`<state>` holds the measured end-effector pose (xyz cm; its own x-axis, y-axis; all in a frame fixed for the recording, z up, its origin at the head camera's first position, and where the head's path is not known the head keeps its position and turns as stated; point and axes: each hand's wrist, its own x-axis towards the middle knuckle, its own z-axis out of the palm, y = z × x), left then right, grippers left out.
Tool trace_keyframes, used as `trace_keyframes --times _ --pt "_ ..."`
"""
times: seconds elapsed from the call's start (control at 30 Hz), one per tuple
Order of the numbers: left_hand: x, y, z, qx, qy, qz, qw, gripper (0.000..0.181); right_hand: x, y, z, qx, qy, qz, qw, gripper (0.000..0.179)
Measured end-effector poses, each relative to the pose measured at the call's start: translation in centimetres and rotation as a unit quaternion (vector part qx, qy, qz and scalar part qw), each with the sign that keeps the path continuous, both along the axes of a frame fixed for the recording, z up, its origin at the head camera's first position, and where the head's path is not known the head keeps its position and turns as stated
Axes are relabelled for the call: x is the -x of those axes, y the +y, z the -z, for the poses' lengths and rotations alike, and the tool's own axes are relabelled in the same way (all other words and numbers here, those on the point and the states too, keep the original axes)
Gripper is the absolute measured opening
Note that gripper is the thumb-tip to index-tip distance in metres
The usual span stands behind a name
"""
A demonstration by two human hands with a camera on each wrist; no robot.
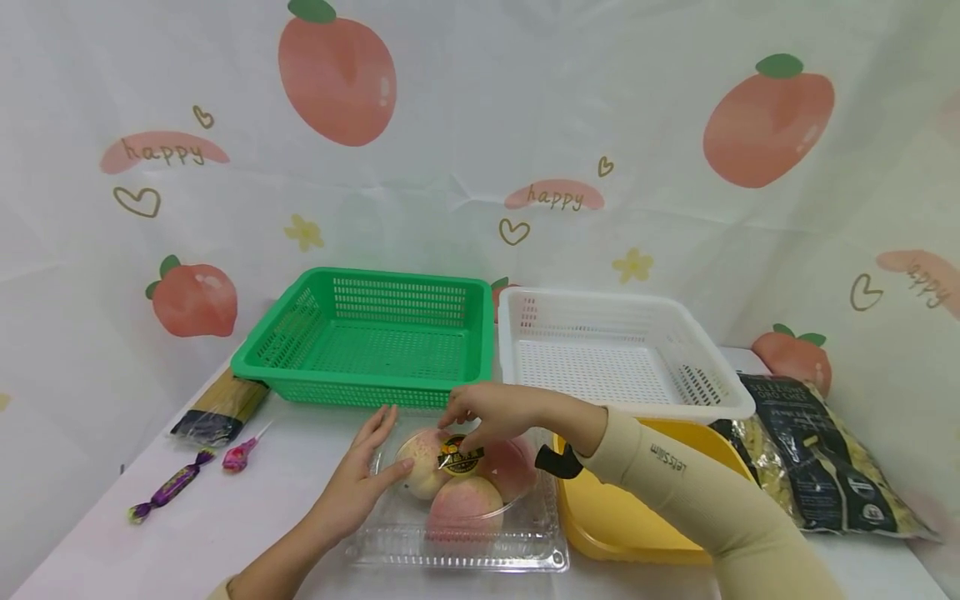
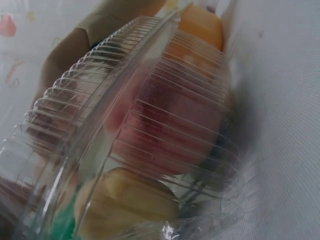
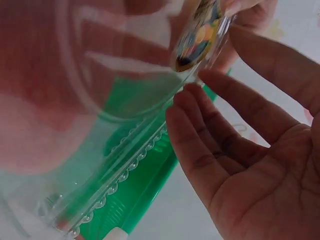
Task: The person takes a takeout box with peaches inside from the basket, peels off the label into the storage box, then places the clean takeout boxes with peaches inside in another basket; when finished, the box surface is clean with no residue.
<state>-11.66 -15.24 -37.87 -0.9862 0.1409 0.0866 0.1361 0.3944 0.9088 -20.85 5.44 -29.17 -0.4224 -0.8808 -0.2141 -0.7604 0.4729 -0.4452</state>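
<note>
A clear plastic clamshell box (image 1: 525, 542) lies in front of me, its lid over several pink and yellow peaches (image 1: 465, 504). On the lid is a round black and gold sticker (image 1: 459, 457). My left hand (image 1: 360, 475) rests against the box's left side, fingers fairly straight and thumb on the lid. From the right, my right hand (image 1: 491, 412) reaches over the lid, its thumb and fingertips at the sticker. In the right wrist view, the right hand's fingers (image 3: 250, 125) are loosely bent beside the lid's edge. The left wrist view shows peaches (image 2: 170, 120) through the ribbed wall.
Behind the box stand a green basket (image 1: 375, 392) and a white basket (image 1: 630, 408). A yellow basin (image 1: 630, 533) sits close on the right, beside a pasta bag (image 1: 817, 458). On the left lie a wrapped candy (image 1: 171, 486), a lollipop (image 1: 240, 456) and a noodle packet (image 1: 225, 404).
</note>
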Motion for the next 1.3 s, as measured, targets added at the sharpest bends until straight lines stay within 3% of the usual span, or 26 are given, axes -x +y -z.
trace_keyframes --times 0.23,0.53,1.07,1.3 --pt "0.0 0.0 0.0 -0.005 0.000 -0.001 1.0000 0.075 0.5 -0.4 0.4 0.019 -0.015 0.002 0.9997 0.017" --pt "-0.1 0.0 -0.1 -0.005 0.000 0.000 1.0000 0.075 0.9 -0.5 0.7 0.038 -0.091 0.041 0.9943 0.004" --pt "-0.2 0.0 -0.1 -0.006 -0.005 -0.001 1.0000 0.075 1.0 -0.2 0.7 0.033 -0.106 0.016 0.9936 0.006" --pt "-0.1 0.0 -0.1 -0.007 -0.005 0.000 1.0000 0.075 1.1 -0.3 0.7 0.036 -0.110 0.032 0.9927 0.005"
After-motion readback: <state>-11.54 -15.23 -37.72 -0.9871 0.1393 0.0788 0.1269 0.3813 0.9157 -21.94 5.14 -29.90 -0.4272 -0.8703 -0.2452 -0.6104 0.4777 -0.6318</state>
